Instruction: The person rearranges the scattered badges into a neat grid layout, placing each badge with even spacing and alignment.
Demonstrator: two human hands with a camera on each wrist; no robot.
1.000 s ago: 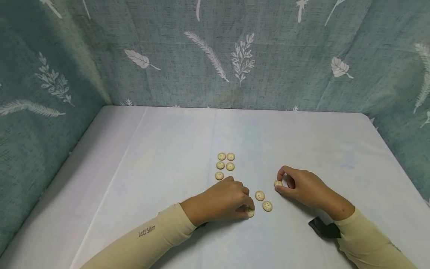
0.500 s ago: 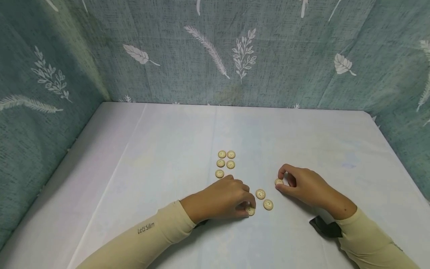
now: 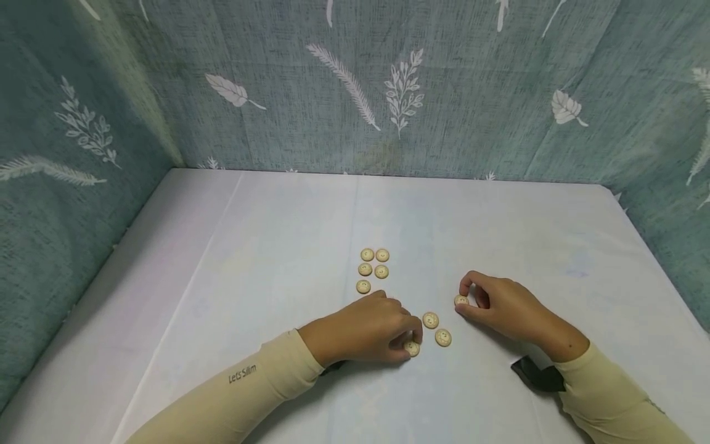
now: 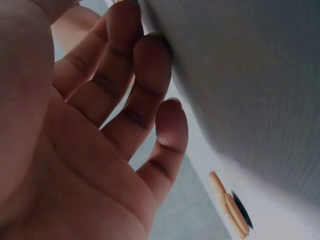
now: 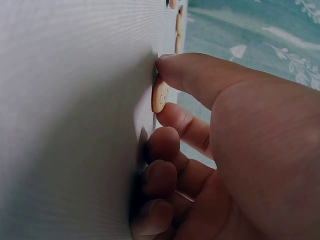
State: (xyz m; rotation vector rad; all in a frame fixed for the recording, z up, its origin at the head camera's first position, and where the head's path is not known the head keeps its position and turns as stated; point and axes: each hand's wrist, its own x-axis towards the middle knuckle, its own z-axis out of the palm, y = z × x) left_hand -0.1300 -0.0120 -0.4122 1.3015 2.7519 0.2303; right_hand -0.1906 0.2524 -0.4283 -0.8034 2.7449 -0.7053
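My left hand [image 3: 368, 330] reaches in from the left and pinches a round wooden button [image 3: 412, 349] at the table surface between thumb and forefinger. In the left wrist view its other fingers [image 4: 152, 65] hang loosely curled beside the white cloth, and that button is out of sight. To the right, my right hand [image 3: 507, 311] holds another wooden button [image 3: 461, 300] by its edges, thumb on the near side and forefinger on the far side. The right wrist view shows this button [image 5: 160, 94] lying low against the cloth. Two more buttons [image 3: 430, 320] lie between the hands.
Several matching buttons [image 3: 381, 271] form two short columns beyond my left hand, on a white cloth-covered table [image 3: 266, 246]. A green leaf-patterned curtain [image 3: 355, 92] encloses the back and sides. A black strap [image 3: 537, 374] sits at my right wrist.
The button at my left fingertips has shifted slightly left, toward the thumb. My right hand keeps its grip in place. The head view has tilted down a little since the first frame.
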